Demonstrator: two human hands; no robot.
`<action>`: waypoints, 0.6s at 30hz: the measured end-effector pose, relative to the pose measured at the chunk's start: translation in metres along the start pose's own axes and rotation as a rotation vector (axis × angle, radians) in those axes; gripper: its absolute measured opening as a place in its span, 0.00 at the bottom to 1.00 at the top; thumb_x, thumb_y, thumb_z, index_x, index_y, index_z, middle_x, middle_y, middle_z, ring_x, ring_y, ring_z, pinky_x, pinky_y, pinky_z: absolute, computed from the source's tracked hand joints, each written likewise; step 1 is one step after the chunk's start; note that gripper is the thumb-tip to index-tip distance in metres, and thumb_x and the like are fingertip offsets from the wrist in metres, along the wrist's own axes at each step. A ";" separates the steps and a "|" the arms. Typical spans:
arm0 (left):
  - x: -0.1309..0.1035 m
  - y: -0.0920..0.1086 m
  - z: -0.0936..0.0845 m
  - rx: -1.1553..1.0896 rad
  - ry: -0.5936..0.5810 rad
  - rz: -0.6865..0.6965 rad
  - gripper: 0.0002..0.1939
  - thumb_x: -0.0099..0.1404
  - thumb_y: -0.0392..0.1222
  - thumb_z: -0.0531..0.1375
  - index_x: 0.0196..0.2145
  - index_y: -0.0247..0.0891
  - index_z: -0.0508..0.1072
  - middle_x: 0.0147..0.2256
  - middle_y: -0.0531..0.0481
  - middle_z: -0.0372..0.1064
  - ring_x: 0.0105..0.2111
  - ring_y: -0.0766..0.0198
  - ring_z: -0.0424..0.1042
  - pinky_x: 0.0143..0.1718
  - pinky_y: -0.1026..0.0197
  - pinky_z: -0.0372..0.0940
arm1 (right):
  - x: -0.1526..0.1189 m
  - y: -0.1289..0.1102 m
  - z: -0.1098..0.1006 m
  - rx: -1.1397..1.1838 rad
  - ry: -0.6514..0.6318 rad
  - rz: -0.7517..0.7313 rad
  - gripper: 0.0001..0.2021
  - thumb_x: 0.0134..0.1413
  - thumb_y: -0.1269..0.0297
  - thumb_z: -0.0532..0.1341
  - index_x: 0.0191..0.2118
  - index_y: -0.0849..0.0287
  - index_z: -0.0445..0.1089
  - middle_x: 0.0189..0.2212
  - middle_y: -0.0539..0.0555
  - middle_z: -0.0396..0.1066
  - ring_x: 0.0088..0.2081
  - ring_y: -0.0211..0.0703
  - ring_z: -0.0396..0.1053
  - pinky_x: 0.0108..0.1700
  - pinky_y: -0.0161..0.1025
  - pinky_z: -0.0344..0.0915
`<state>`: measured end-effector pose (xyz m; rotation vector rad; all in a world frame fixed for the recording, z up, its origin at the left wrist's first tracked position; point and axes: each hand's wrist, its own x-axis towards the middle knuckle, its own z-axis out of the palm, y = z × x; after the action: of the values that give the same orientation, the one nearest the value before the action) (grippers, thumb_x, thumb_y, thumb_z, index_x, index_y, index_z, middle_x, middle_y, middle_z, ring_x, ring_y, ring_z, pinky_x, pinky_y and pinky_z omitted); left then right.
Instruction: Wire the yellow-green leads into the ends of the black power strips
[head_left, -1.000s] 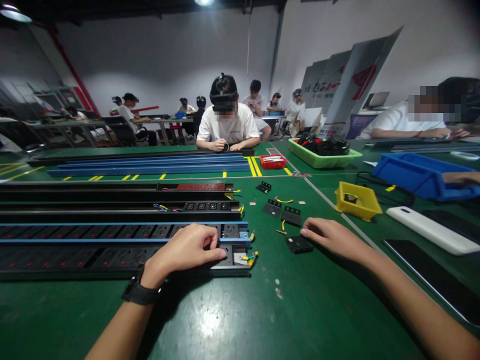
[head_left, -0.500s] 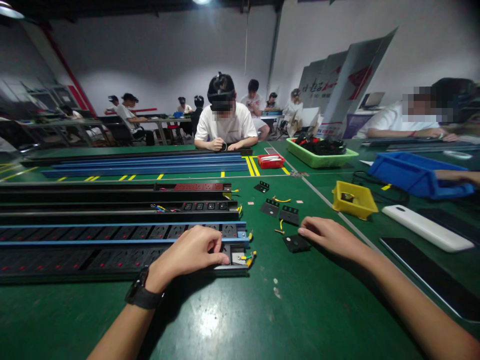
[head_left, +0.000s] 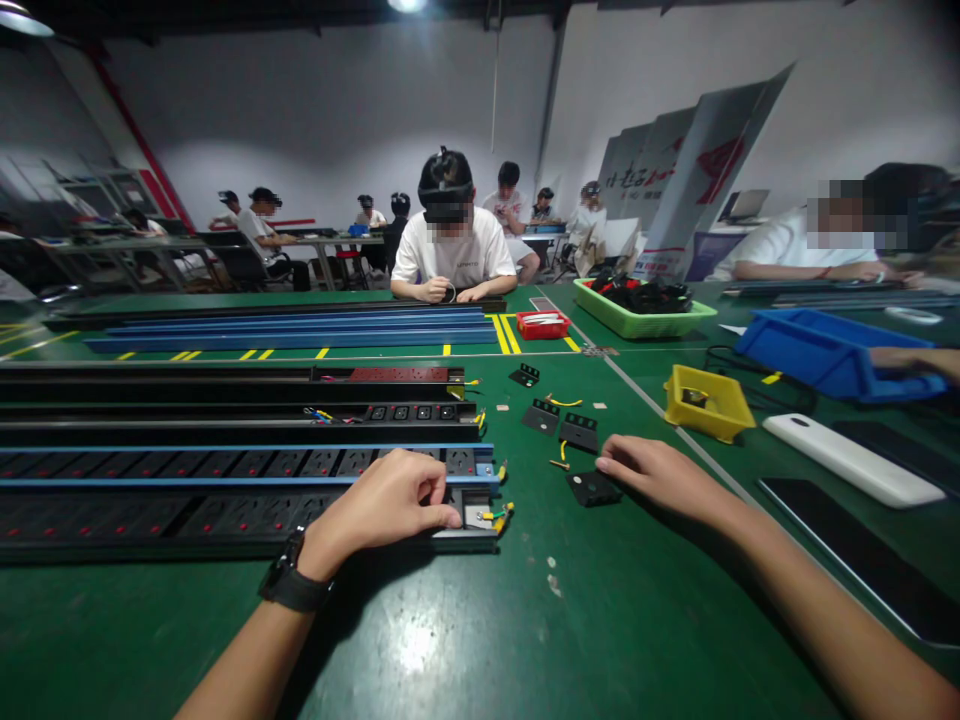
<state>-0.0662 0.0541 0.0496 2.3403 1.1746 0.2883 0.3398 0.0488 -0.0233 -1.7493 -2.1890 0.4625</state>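
Note:
My left hand (head_left: 397,495) rests with curled fingers on the right end of the nearest black power strip (head_left: 247,515), thumb beside its end wires (head_left: 496,516). The undersides of those fingers are hidden. Just behind lies a blue-edged power strip (head_left: 247,465). My right hand (head_left: 649,470) is low over the table, thumb and forefinger drawn together at the corner of a flat black bracket (head_left: 592,487); whatever lies between the fingertips cannot be made out. A brass-coloured screw (head_left: 559,464) and more black brackets (head_left: 579,431) lie to its left.
At right stand a yellow bin (head_left: 709,402), a blue bin (head_left: 832,350) with another person's hand in it, a white power bank-like block (head_left: 851,458) and a dark phone (head_left: 862,560). A co-worker (head_left: 454,250) sits opposite, beyond blue rails (head_left: 300,328) and a green basket (head_left: 645,312).
Both my hands keep their places on the strip and by the bracket. The view has shifted very slightly. Little else differs.

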 end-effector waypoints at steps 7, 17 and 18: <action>0.000 -0.002 0.000 -0.027 -0.024 -0.015 0.19 0.59 0.52 0.70 0.24 0.37 0.70 0.21 0.59 0.62 0.24 0.69 0.59 0.26 0.64 0.47 | 0.000 -0.001 0.000 0.006 0.007 -0.001 0.20 0.67 0.45 0.53 0.37 0.54 0.72 0.35 0.57 0.77 0.37 0.53 0.74 0.38 0.42 0.64; 0.002 -0.015 0.005 -0.033 -0.006 -0.017 0.24 0.58 0.60 0.70 0.23 0.38 0.68 0.22 0.58 0.63 0.24 0.69 0.59 0.25 0.63 0.46 | -0.001 0.001 0.001 0.006 0.013 -0.005 0.19 0.67 0.45 0.54 0.38 0.54 0.72 0.35 0.56 0.78 0.37 0.52 0.74 0.39 0.42 0.65; 0.002 -0.016 0.006 -0.031 -0.004 -0.020 0.25 0.58 0.60 0.70 0.23 0.38 0.68 0.22 0.58 0.63 0.24 0.69 0.58 0.25 0.63 0.46 | -0.001 0.001 0.001 0.005 0.014 -0.006 0.19 0.67 0.45 0.54 0.38 0.54 0.73 0.35 0.56 0.78 0.37 0.52 0.74 0.39 0.42 0.65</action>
<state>-0.0734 0.0621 0.0365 2.3002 1.1822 0.2930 0.3406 0.0483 -0.0252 -1.7383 -2.1810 0.4522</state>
